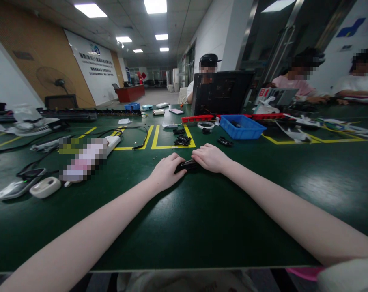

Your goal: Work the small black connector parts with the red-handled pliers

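Observation:
Between my two hands lies a small, long black part (190, 164), low over the green table; its exact kind does not show. My left hand (167, 172) grips its left end, thumb in front and fingers behind. Over its right end my right hand (212, 158) is closed, knuckles up, hiding that end. Just beyond my hands, a cluster of similar black parts (182, 140) lies inside a yellow-taped square. A few more black pieces (225, 141) rest to the right of it.
A blue bin (241, 126) stands behind my right hand, near a red strip (199, 119) and a white cable coil (205, 125). On the left lie a blurred-out phone-like item (85, 159), a white case (45, 187) and black cables. Across the table, people sit beside a large black monitor (223, 93).

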`<state>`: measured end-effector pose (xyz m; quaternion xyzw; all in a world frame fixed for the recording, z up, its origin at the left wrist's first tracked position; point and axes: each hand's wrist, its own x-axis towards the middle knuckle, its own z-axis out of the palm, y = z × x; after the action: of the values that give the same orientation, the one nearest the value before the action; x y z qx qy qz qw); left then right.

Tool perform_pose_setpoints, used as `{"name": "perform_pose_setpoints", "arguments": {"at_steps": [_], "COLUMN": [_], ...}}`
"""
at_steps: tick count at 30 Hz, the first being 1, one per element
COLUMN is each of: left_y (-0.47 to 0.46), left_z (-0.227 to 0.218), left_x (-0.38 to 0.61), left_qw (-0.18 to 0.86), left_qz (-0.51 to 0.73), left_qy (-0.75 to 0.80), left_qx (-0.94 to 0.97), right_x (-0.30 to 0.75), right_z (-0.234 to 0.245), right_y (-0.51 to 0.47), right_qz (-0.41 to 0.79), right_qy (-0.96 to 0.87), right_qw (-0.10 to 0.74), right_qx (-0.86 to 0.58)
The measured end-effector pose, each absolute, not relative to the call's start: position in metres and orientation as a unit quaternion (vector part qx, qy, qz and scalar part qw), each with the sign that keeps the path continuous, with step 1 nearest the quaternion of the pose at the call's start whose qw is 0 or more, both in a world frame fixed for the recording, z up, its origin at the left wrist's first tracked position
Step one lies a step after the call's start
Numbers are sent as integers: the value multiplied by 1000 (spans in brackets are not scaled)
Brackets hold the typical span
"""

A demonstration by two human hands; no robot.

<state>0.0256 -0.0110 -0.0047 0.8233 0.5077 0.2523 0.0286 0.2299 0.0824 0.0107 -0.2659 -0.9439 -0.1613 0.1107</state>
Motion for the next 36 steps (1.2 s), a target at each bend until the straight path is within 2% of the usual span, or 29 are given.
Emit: {"name": "perform_pose_setpoints", "arguments": {"at_steps": [10,25,36], "left_y": [-9,-13,-15], "left_z": [-6,-4,2], "left_x": [25,30,29], "left_qw": [28,-16,48], "left_qz": [246,220,184], "left_qy": [484,534,548], "left_qx": [839,816,815], "right_x": [231,233,234], "right_z": [9,9,9], "right_y": [83,85,86], "right_qz": [-136,-105,-108], "right_qy": [-943,-957,-961], "right_qw": [116,126,130], "right_qx": [-280,-238,-217]}}
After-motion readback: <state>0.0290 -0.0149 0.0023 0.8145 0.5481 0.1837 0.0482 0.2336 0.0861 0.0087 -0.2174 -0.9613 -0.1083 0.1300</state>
